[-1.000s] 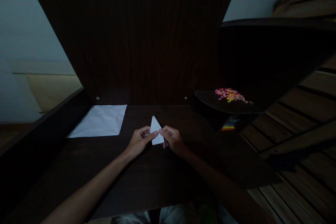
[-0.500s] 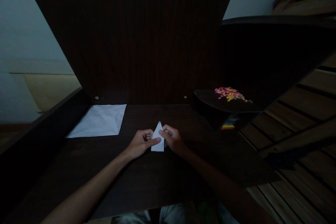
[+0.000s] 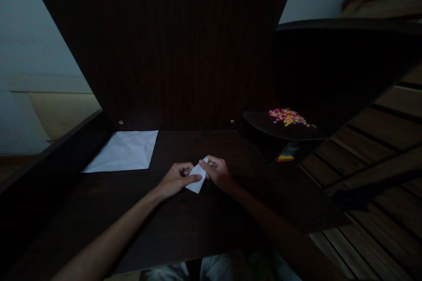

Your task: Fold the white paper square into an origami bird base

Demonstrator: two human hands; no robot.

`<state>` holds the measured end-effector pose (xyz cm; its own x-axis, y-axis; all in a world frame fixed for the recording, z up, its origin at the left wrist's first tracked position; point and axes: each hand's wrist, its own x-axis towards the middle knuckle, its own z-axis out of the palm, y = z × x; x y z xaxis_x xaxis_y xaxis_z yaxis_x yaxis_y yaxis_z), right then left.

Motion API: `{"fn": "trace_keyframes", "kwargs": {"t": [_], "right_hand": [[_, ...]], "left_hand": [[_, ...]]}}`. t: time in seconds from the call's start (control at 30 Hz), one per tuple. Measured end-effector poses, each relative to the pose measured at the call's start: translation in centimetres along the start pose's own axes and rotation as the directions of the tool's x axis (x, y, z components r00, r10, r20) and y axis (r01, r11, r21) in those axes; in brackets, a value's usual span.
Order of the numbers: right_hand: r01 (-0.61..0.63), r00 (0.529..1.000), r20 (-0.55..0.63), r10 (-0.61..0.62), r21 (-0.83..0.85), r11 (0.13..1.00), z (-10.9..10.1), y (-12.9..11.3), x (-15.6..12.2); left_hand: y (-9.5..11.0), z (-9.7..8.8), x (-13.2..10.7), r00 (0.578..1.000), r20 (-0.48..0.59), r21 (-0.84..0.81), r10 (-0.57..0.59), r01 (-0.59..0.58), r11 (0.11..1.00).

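A small folded piece of white paper [image 3: 195,185] is held between my two hands over the dark wooden desk [image 3: 171,224]. Its narrow pointed end tilts up to the right, and its wide end faces down to the left. My left hand [image 3: 176,179] pinches the lower left part, thumb lying across the front. With thumb and fingers, my right hand [image 3: 217,172] grips the upper right part near the tip. The fingers behind the paper are partly hidden.
Creased white paper sheets [image 3: 123,151] lie at the desk's back left, beside a raised side panel [image 3: 56,149]. On a rounded shelf [image 3: 260,125] at the right sits a pile of small colourful pieces [image 3: 287,117]. Below it is a rainbow-striped item [image 3: 286,158]. A tall dark panel [image 3: 171,52] closes the back.
The folded paper has turned clockwise, its tip swinging from upright to the upper right. My right fingers now cover more of the tip. Both hands keep hold.
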<state>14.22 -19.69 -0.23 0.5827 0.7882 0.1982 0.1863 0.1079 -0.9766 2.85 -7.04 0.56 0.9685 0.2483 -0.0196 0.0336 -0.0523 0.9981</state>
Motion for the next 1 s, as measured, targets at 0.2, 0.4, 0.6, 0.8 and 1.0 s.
{"fn": "trace_keyframes", "kwargs": {"t": [0.2,0.4,0.6,0.8,1.0], "right_hand": [[-0.021,0.998,-0.059,0.025,0.068,0.997,-0.2,0.13,0.39],[-0.011,0.998,-0.061,0.016,0.093,0.996,-0.35,0.42,0.5],[-0.024,0.999,-0.045,0.028,0.082,0.996,-0.45,0.39,0.53],[-0.004,0.999,-0.039,0.005,0.048,0.999,-0.47,0.37,0.46],[0.003,0.99,-0.144,0.007,0.068,0.998,-0.64,0.25,0.69]], "left_hand": [[-0.29,0.15,0.27,0.994,-0.092,-0.214,-0.052,0.031,0.976],[-0.04,0.27,0.08,0.99,-0.122,-0.232,-0.071,0.041,0.972],[0.46,0.16,-0.09,0.986,-0.157,-0.176,-0.06,0.031,0.984],[0.4,0.15,-0.06,0.985,-0.16,-0.161,-0.066,0.04,0.986],[0.07,0.31,0.21,0.986,-0.143,-0.352,-0.091,0.035,0.935]]}}
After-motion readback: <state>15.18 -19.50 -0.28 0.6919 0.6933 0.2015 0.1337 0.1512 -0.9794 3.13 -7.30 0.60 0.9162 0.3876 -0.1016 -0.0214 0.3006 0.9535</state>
